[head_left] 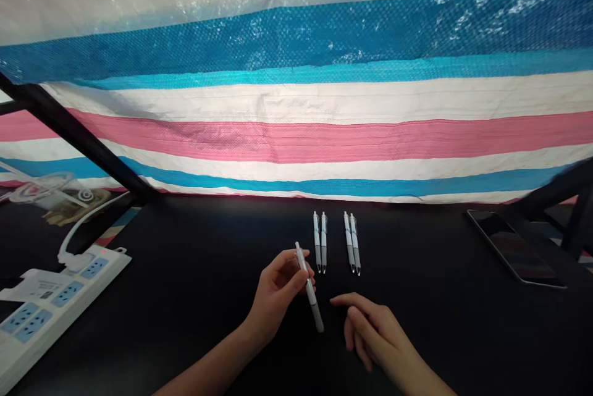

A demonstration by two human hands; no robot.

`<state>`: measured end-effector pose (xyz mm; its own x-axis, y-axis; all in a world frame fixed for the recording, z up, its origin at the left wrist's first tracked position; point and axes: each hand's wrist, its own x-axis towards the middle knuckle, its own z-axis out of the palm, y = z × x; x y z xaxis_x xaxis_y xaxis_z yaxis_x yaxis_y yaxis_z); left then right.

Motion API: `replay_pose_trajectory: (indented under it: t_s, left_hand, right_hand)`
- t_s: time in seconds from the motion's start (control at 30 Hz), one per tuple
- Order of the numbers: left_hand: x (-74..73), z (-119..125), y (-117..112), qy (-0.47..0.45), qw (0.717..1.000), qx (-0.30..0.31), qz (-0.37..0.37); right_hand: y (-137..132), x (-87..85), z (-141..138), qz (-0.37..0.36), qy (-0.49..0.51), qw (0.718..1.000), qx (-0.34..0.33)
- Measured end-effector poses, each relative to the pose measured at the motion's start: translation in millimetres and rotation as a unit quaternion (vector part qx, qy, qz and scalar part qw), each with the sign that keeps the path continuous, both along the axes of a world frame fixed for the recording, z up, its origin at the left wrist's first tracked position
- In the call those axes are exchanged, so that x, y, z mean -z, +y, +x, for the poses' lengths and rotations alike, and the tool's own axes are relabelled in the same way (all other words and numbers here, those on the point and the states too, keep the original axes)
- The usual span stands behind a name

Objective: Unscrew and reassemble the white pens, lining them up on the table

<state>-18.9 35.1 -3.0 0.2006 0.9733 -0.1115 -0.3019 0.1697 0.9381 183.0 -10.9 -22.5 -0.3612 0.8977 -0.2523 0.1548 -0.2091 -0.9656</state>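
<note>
Between the thumb and fingers of my left hand is a white pen with a grey grip. Its clicker end points up and away from me, and its grey end slants down to the right. My right hand is just right of that pen, fingers loosely bent and apart, touching no pen. Beyond my hands lie a left pair of white-and-grey pens and a right pair of similar pens, side by side with their tips toward me.
On the black table, a white power strip with plugs lies at the left. A dark tablet rests at the right. A striped plastic sheet hangs behind the table, and a black frame bar slants at the left.
</note>
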Motion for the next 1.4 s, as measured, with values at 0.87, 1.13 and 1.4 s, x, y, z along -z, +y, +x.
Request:
replay_pose_trajectory:
  t_s: [0.87,1.13,1.4]
  left_hand:
    - [2.2,0.0,5.1,0.055,0.997,-0.040,-0.031]
    - [2.8,0.5,4.7,0.054,0.997,-0.040,-0.033]
    - [-1.0,-1.7,5.3,0.075,0.996,-0.031,-0.033]
  right_hand:
    - [2.3,-7.7,0.3,-0.003,-0.014,0.999,-0.028]
    - [2.7,-6.2,0.7,0.006,-0.013,0.999,-0.030]
    - [0.5,-4.6,1.2,0.008,-0.001,1.000,-0.024]
